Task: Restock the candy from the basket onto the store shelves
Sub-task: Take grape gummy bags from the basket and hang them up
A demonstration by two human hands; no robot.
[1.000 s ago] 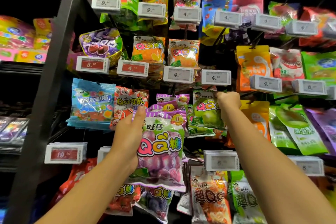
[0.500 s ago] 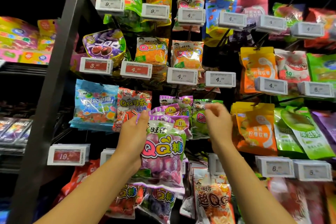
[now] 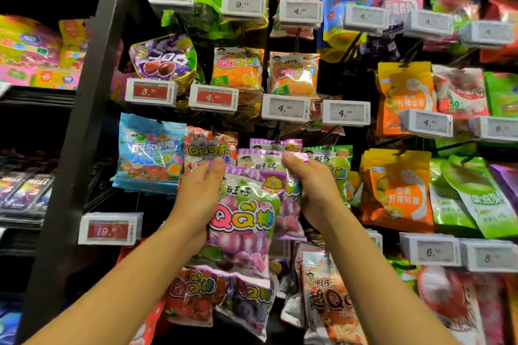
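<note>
We've got both arms raised twd the shelves. Our left hand (image 3: 200, 199) grips the purple bag (image 3: 241, 221) by its left edge; right hand (image 3: 314, 190) pinches the hung purple bags (image 3: 266, 159) behind it.

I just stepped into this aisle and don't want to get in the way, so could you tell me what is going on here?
A person is restocking hanging candy. The left hand holds a purple grape QQ gummy bag by its left edge, while the right hand pinches the tops of matching purple bags at the peg below the 4.20 price tag. The bag looks not yet hung. No basket is in view.
</note>
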